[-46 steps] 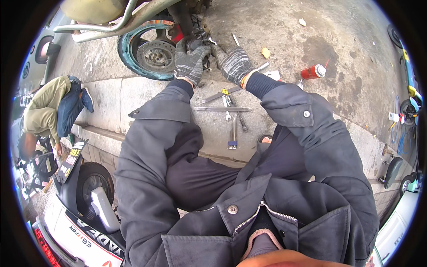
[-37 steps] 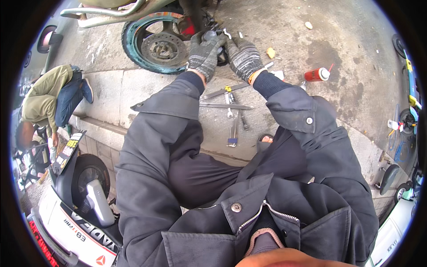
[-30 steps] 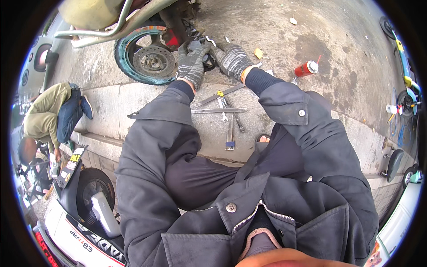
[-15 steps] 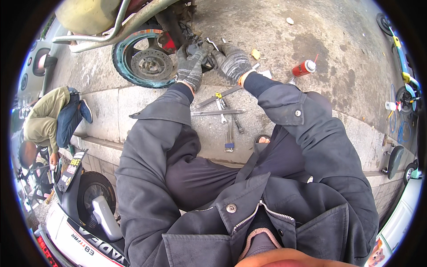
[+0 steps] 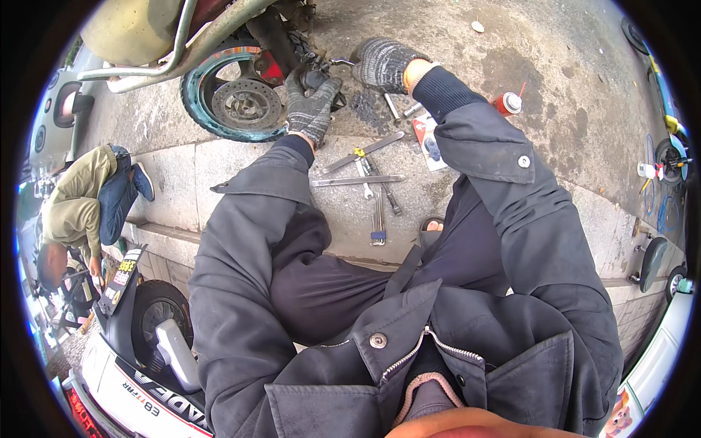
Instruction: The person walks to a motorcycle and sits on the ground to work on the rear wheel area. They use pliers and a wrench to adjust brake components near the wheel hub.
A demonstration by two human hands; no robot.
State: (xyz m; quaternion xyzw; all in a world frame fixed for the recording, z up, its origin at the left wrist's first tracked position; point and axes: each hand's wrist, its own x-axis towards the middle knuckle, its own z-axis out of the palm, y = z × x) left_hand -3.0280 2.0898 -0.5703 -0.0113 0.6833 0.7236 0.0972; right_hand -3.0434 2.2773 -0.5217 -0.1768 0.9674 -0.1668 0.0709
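Note:
My left hand [image 5: 312, 109], in a grey knit glove, is closed around a dark metal part [image 5: 314, 79] beside the motorcycle's front fork [image 5: 272, 38]. My right hand [image 5: 385, 64], gloved the same way, grips a wrench [image 5: 340, 62]; the tool's silver end reaches left toward that part. Whether the wrench sits on a bolt is too small to tell. Just left of my left hand is the wheel [image 5: 191, 98], with a teal rim and a brake disc [image 5: 250, 106].
On the pavement before me lie two flat metal bars [image 5: 358, 181], a combination wrench [image 5: 365, 182] and a hex key set [image 5: 377, 237]. A carded package [image 5: 429, 142] and a red spray can [image 5: 509, 104] are to the right. A person [image 5: 91, 193] crouches at left, near a white scooter [image 5: 131, 387].
My right hand has moved up and to the right, swinging the wrench nearly level. The metal tubes and carded package below it are now uncovered. My left hand stays by the fork.

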